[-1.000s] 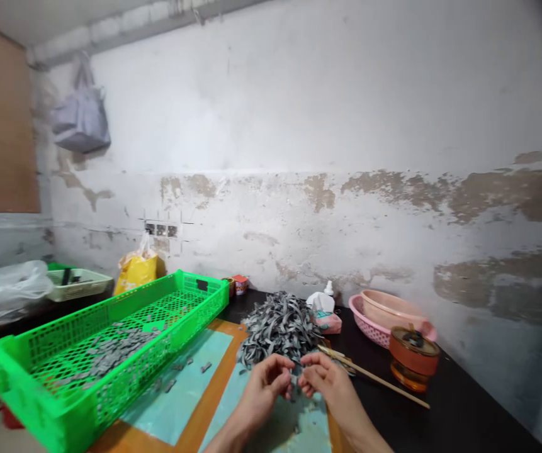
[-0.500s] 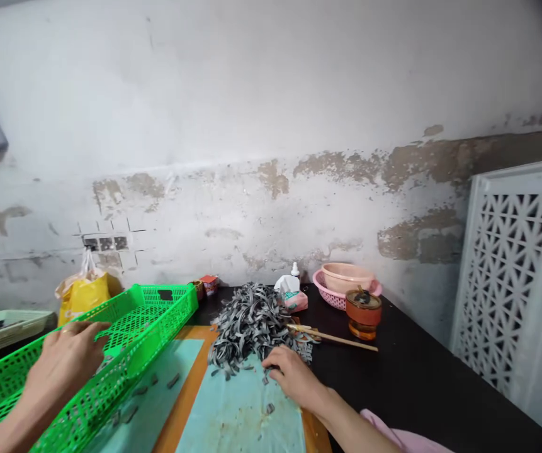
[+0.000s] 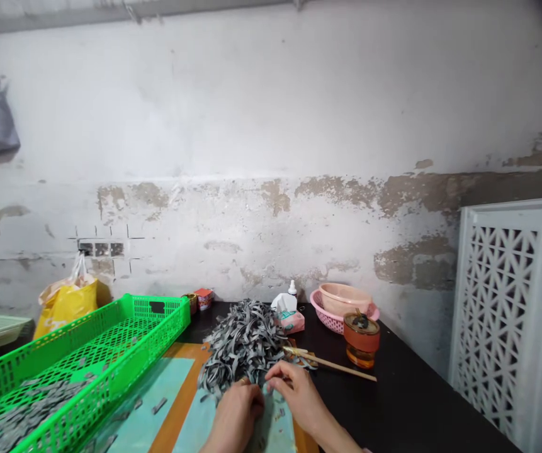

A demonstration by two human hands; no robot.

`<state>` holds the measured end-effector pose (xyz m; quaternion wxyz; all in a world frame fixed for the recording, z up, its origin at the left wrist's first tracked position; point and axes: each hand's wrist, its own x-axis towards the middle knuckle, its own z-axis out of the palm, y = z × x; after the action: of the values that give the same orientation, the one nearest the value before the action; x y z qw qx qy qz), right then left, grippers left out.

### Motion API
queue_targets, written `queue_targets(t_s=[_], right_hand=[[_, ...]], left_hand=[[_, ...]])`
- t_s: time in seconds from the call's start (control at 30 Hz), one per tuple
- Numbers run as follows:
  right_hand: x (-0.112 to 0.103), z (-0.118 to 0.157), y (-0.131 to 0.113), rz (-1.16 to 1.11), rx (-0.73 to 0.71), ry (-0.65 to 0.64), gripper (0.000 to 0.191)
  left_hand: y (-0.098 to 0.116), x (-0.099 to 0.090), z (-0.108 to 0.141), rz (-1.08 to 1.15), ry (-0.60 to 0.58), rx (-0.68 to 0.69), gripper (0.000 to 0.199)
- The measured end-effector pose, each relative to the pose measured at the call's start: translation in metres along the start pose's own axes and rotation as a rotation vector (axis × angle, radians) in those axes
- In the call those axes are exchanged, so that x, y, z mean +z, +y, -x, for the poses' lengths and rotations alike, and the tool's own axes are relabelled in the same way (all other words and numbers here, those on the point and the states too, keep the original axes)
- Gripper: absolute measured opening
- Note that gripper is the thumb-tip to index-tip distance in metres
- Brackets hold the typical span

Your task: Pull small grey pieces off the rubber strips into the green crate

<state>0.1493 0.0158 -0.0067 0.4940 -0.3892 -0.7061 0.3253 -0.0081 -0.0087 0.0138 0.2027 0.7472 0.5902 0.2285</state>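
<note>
L hand [image 3: 235,416], R hand [image 3: 296,391] at 1 grey strip pile [image 3: 240,346].

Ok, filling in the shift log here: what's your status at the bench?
Bare left hand and right hand together at the near edge of the heap of grey flat strips. Grip unclear. Bright green plastic mesh crate off to the left, grey pieces inside.

The left hand [image 3: 235,415] and right hand [image 3: 299,393] sit close together over a teal mat [image 3: 195,421] at the near edge of a heap of grey strips [image 3: 240,346], the right hand's fingers [image 3: 275,372] curled just above the strips. To the left, a green plastic crate [image 3: 157,314] holds small grey cut pieces [image 3: 25,409]. Wooden sticks [image 3: 332,365] lie right of the heap on the black counter [image 3: 407,402], near an amber jar [image 3: 361,340] and a pink basket [image 3: 325,318].
</note>
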Motion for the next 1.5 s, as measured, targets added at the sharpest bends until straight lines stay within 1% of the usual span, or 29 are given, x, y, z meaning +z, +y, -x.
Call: queue_targets(t_s=[0.1, 0.17, 0.2, 0.23, 0.33, 0.4, 0.47, 0.53, 0.67, 0.77, 0.87, 1.0, 1.1, 1.2, 1.33, 1.5], right_hand=[[-0.001, -0.002, -0.003, -0.106, 0.019, 0.008, 0.014], [0.001, -0.003, -0.003, -0.181, 0.078, 0.001, 0.017], [0.002, -0.003, -0.003, -0.229, 0.118, -0.007, 0.021], [0.004, -0.003, -0.003, -0.279, 0.157, -0.013, 0.026], [0.007, -0.002, -0.004, -0.403, 0.217, -0.011, 0.037], [0.007, -0.001, -0.005, -0.441, 0.206, -0.014, 0.037], [0.007, 0.0, -0.008, -0.456, 0.186, -0.035, 0.035], [0.007, 0.001, -0.011, -0.485, 0.175, -0.044, 0.034], [0.008, 0.003, -0.013, -0.515, 0.188, -0.029, 0.031], [0.009, 0.003, -0.011, -0.502, 0.202, -0.036, 0.026], [0.01, 0.002, -0.008, -0.502, 0.206, -0.047, 0.025], [0.008, 0.002, -0.009, -0.492, 0.224, -0.045, 0.025], [0.005, 0.001, -0.011, -0.475, 0.248, -0.035, 0.024], [0.003, 0.0, -0.011, -0.477, 0.258, -0.033, 0.028], [0.002, 0.001, -0.01, -0.515, 0.284, -0.074, 0.034], [-0.002, 0.003, -0.012, -0.605, 0.373, -0.142, 0.035]], left_hand=[[-0.011, 0.004, -0.001, -0.016, 0.034, 0.048, 0.027], [-0.017, 0.005, 0.0, 0.034, 0.075, 0.072, 0.026], [-0.019, 0.005, 0.0, 0.108, 0.095, 0.08, 0.023], [-0.021, 0.006, 0.0, 0.246, 0.103, 0.072, 0.019], [-0.021, 0.005, -0.002, 0.799, 0.045, -0.019, 0.003], [-0.02, 0.004, -0.003, 1.033, -0.004, -0.081, 0.02], [-0.02, 0.002, -0.004, 1.12, -0.005, -0.113, 0.032], [-0.019, 0.001, -0.003, 1.243, 0.012, -0.152, 0.038], [-0.016, 0.001, 0.001, 1.443, 0.049, -0.164, 0.037], [-0.01, 0.004, 0.004, 1.456, 0.01, -0.145, 0.033], [-0.007, 0.006, 0.004, 1.448, -0.015, -0.165, 0.032], [-0.008, 0.007, 0.002, 1.473, 0.026, -0.2, 0.031], [-0.01, 0.006, 0.002, 1.495, 0.056, -0.216, 0.036], [-0.011, 0.006, 0.002, 1.499, 0.04, -0.202, 0.036], [-0.01, 0.008, 0.003, 1.478, 0.0, -0.152, 0.032], [-0.009, 0.008, 0.003, 1.413, -0.049, -0.174, 0.037]])
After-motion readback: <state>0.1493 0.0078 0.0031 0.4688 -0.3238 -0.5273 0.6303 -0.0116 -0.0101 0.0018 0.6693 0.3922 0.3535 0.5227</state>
